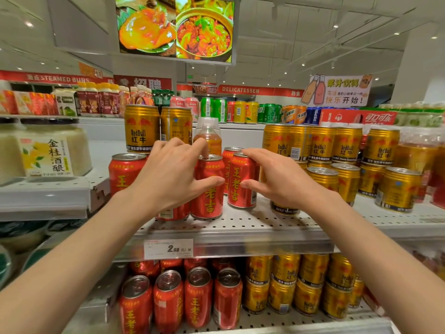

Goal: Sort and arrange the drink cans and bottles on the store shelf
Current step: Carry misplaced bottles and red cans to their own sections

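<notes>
Two hands work at frame centre: the left hand grips one red can by top and side, while the right hand curls around a neighbouring red can on the shelf. Judged rigid, smooth, probably full and weighty; grip mid-wall.

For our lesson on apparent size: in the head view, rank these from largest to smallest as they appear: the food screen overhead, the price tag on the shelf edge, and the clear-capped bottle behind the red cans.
1. Food screen
2. Price tag
3. Bottle, partly hidden, so unsure against the tag.
</notes>
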Demonstrator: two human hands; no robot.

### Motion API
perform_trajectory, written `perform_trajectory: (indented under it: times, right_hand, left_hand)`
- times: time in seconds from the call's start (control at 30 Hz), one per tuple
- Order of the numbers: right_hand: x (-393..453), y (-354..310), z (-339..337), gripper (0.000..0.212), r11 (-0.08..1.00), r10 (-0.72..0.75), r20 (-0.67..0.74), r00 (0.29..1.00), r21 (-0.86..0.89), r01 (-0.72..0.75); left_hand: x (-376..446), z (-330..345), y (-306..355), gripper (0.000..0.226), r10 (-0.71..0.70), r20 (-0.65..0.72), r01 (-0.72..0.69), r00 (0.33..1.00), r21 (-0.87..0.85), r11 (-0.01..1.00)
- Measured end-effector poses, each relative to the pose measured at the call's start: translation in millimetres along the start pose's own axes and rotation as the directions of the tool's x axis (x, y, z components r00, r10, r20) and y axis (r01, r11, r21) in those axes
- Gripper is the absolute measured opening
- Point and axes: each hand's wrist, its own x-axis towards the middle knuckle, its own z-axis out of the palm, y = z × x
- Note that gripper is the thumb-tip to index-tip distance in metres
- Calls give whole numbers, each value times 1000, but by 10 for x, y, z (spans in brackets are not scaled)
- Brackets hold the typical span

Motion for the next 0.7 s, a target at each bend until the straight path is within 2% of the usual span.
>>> perform_trajectory:
  times: [0.1, 0.23, 0.47, 0.57, 0.7]
  right_hand:
    - [-3, 42, -4, 79, 1000, -12, 17, 1000, -12, 12]
    - [-13, 116, -50, 64, 996, 8, 34, 999, 93, -11]
    - [128, 52, -144, 38, 976, 90, -96, 991, 207, -69]
    - [359, -83, -145, 41, 982, 101, -120, 988, 170, -80]
    - [736, -255, -96, 66, 983, 134, -11, 991, 131, -131]
  left_hand:
    - [19, 29, 10, 70, -15, -55, 13, 998, -52, 999]
    - [-48, 36, 23, 72, -30, -142, 0, 989, -207, 978]
    - [-229, -157, 76, 62, -126, -256, 8, 958, -419, 908]
    - [-308, -270, 57, 59, -162, -237, 31, 958, -476, 879]
    - [-395, -347, 8, 51, -199, -200, 70, 959, -517, 853]
